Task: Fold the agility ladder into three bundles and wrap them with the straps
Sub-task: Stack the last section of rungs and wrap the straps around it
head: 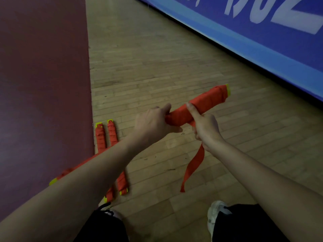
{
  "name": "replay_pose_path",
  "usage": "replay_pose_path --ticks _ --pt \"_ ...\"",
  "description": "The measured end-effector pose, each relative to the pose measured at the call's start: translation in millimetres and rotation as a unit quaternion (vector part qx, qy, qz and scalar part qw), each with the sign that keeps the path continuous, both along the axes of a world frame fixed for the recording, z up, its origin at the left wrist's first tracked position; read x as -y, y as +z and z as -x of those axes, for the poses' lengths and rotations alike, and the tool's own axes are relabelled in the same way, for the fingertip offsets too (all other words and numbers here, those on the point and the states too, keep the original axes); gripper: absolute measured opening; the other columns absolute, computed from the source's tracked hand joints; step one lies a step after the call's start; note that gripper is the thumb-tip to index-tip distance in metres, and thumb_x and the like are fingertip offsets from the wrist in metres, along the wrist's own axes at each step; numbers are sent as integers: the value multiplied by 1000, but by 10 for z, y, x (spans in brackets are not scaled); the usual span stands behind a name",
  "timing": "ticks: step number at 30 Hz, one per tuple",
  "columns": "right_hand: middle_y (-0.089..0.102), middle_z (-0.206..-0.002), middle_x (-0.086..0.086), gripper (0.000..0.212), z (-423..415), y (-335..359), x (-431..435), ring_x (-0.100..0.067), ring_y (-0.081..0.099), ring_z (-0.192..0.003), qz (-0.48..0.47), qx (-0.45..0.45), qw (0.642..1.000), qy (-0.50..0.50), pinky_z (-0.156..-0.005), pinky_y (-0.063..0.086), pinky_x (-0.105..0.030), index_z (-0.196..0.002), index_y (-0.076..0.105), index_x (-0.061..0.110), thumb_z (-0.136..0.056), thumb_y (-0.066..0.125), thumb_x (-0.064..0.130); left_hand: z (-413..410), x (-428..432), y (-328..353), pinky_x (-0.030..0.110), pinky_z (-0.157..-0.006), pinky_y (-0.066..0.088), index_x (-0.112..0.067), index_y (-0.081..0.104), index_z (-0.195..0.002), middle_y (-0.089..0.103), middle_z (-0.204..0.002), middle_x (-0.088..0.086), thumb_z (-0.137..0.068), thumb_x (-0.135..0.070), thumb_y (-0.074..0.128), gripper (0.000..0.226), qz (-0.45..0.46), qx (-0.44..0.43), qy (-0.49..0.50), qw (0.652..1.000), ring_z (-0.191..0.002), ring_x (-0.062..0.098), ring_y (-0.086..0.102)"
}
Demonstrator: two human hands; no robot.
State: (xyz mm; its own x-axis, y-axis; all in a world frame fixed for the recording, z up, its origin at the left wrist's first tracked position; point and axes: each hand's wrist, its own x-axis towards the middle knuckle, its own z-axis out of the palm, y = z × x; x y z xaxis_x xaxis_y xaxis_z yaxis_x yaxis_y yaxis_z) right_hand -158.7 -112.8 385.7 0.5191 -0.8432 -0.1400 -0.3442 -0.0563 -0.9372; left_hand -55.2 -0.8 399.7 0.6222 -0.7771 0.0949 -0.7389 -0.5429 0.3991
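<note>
An orange wrapped ladder bundle (206, 102) with a yellow rung end at its far tip is held in the air above the wooden floor. My left hand (153, 123) grips its near end. My right hand (204, 126) holds the bundle's middle with the thumb laid on top, and pinches the orange strap (194, 166), whose loose tail hangs down from that hand. Two more orange wrapped bundles (111, 135) lie side by side on the floor at the left, partly hidden by my left forearm.
A dark red floor area (43, 84) runs along the left. A blue banner (262, 32) with white lettering slants across the upper right. My shoes and dark shorts (216, 217) show at the bottom edge. The wooden floor (148, 67) stretches ahead.
</note>
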Motion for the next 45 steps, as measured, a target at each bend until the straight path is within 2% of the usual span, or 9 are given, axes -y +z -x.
replay_pose_path --ticks 3,8,11,14,16,26,35,39,45 --pt "40 -41 5 54 -10 52 2 -10 36 -36 -39 18 999 -5 -38 28 -25 -62 56 14 -78 63 65 42 24 -20 32 -63 34 -26 45 -105 61 -104 -1 -72 -64 69 55 10 78 -20 997 -97 26 60" --pt "35 -43 4 39 22 117 70 -7 28 -33 -155 75 985 4 -36 21 -21 -66 49 15 -82 68 45 89 45 -90 30 -60 33 -25 37 -92 52 -87 -8 -72 -60 72 53 29 80 -45 995 -83 19 55" --pt "32 -45 3 37 54 61 102 -7 26 -32 -173 97 980 7 -35 19 -19 -66 46 16 -82 68 41 -43 -16 -60 28 -63 43 -17 52 -88 59 -82 -5 -67 -64 73 55 76 -189 -39 978 -75 12 56" --pt "32 -43 3 38 85 48 107 -8 26 -33 -173 121 977 30 -36 18 -20 -65 47 16 -83 68 41 -131 -95 -64 33 -70 56 -14 64 -102 71 -100 11 -74 -67 54 61 51 -549 -36 834 -83 23 69" --pt "33 -43 3 37 90 59 101 -8 25 -33 -167 137 975 60 -36 18 -20 -66 48 15 -85 67 40 -171 -121 -113 31 -61 55 -9 64 -108 71 -94 13 -81 -62 49 61 23 -618 -70 782 -72 23 68" --pt "74 -79 -1 15 103 39 253 -8 56 -50 -102 24 957 269 -47 41 -18 -96 63 14 -99 49 19 -356 -159 -122 26 -53 46 -9 61 -97 60 -75 6 -78 -55 54 51 44 -658 -33 751 -57 17 54" --pt "66 -54 1 22 107 44 178 -7 52 -40 48 -50 985 157 -48 43 -22 -76 63 12 -83 73 31 -324 -102 -99 27 -55 47 -8 66 -107 63 -81 5 -75 -45 63 50 68 -621 -27 781 -64 17 58" --pt "57 -51 6 24 116 73 122 -2 47 -38 150 -35 976 152 -39 39 -18 -73 60 15 -89 65 32 -251 -22 -96 26 -57 44 -11 66 -96 64 -83 4 -80 -44 62 37 77 -561 11 825 -64 14 56" --pt "56 -51 12 24 84 71 112 -2 41 -40 89 8 982 166 -49 31 -24 -73 58 16 -94 47 17 -200 32 -102 26 -57 45 -19 67 -93 67 -85 5 -81 -43 68 26 114 -495 20 861 -69 17 61"
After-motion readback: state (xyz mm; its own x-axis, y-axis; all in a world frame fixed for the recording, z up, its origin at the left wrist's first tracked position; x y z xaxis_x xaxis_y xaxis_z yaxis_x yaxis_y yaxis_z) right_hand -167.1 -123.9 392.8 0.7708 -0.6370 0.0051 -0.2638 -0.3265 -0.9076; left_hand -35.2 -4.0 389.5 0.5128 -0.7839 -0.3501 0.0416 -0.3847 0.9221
